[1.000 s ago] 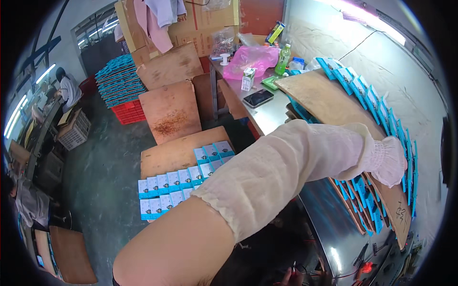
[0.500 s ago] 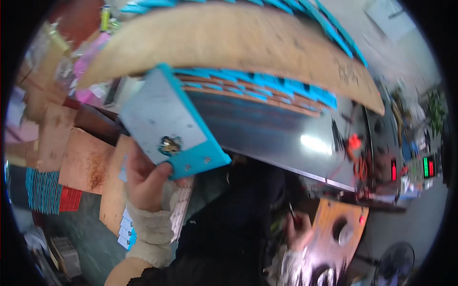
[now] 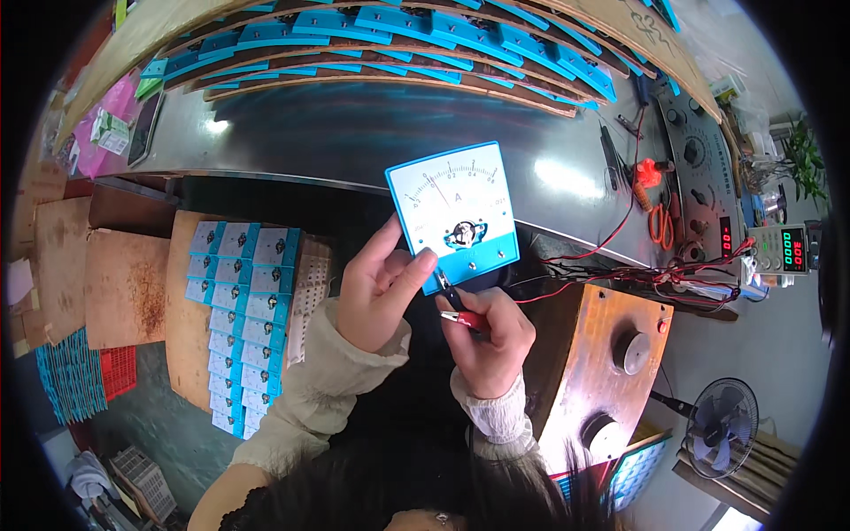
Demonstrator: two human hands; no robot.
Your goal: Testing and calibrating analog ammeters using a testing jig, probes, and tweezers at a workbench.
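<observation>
My left hand (image 3: pixel 372 288) grips a blue-framed analog panel ammeter (image 3: pixel 456 202) by its lower left corner, thumb on the front. The white dial faces me, and its needle leans left of the middle. Below the dial is a round opening with metal parts, and small terminal screws line the blue lower strip. My right hand (image 3: pixel 491 345) is closed on a red crocodile clip (image 3: pixel 467 319) and a black crocodile clip (image 3: pixel 450 290) just under the meter. The black clip's jaws are at the meter's lower left edge; I cannot tell whether they bite on a terminal.
Boards stacked with blue meters (image 3: pixel 434 31) cover the far side of the metal bench (image 3: pixel 310 133). More meters (image 3: pixel 248 301) lie in rows at left. At right stand a power supply (image 3: pixel 781 250), orange scissors (image 3: pixel 660 227), red wires (image 3: pixel 602 252), a wooden box with knobs (image 3: pixel 611 354) and a fan (image 3: pixel 724 427).
My left hand has brought the ammeter right and lower, turning its dial toward me. My right hand has come up from the wooden box to the meter's lower edge with the clips.
</observation>
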